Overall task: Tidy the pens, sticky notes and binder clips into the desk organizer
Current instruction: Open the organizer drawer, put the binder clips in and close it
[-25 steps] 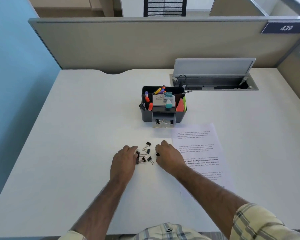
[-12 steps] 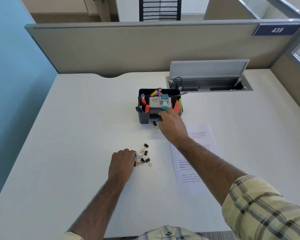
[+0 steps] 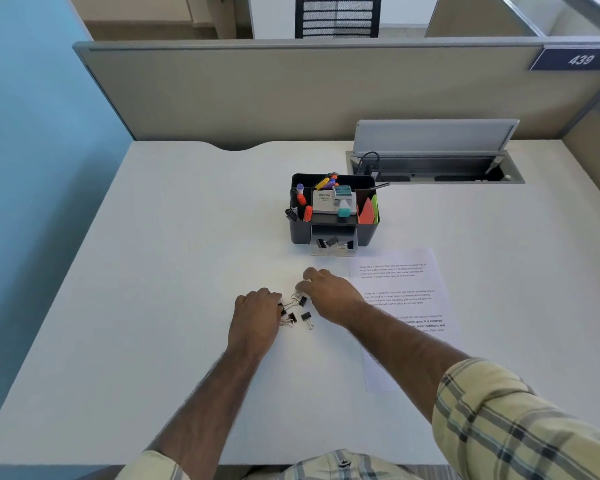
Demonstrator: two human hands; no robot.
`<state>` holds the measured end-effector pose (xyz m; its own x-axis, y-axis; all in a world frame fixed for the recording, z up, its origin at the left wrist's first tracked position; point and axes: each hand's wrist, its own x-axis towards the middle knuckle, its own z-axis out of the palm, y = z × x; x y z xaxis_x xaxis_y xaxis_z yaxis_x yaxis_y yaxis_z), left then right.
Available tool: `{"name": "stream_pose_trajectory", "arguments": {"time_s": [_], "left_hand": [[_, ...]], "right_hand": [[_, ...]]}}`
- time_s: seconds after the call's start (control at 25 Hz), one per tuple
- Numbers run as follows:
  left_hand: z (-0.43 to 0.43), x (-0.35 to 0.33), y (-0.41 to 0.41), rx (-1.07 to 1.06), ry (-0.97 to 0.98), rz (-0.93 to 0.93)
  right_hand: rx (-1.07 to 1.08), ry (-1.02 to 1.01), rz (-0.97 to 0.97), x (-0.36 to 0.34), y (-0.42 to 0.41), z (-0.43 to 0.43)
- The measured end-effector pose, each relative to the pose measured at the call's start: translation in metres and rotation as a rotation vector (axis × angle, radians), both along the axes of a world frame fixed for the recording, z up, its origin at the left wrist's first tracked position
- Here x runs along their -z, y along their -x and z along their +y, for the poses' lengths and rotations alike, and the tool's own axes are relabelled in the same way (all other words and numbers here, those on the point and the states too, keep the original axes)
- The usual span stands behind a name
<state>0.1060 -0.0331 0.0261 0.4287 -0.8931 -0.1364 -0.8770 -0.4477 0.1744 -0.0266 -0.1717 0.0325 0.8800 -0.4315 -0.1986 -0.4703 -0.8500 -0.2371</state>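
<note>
Gathering the loose binder clips (image 3: 306,317) looks like the step in hand. A small cluster of them lies on the table (image 3: 153,306) between the two hands, well short of the organizer (image 3: 300,233). Its little front drawer (image 3: 333,244) is pulled out and already has a few clips in it, probably left open so each pickup can be dropped straight in. The pens (image 3: 300,202) and sticky notes (image 3: 368,212) already stand in the upper compartments. The left hand (image 3: 257,317) rests knuckles-up, its curled fingers against the left edge of the cluster as if to pen the clips in. I cannot tell whether it holds any. The right hand (image 3: 329,292) arches over from the side of the printed sheet (image 3: 409,278), fingertips bent down to the farthest clip. Whether they have pinched it is hidden.
</note>
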Motion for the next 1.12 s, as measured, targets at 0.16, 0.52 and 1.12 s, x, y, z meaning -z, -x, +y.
{"name": "stream_pose_trajectory", "arguments": {"time_s": [0.16, 0.52, 1.12], "left_hand": [[0.001, -0.001, 0.005, -0.005, -0.030, 0.013], [-0.002, -0.012, 0.005, -0.055, 0.066, 0.013], [-0.134, -0.072, 0.024, 0.062, 0.346, 0.039]], "right_hand": [[0.053, 0.031, 0.017, 0.005, -0.001, -0.001], [0.215, 0.032, -0.274, -0.029, 0.017, -0.009], [0.497, 0.053, -0.513, -0.057, 0.044, -0.070]]}}
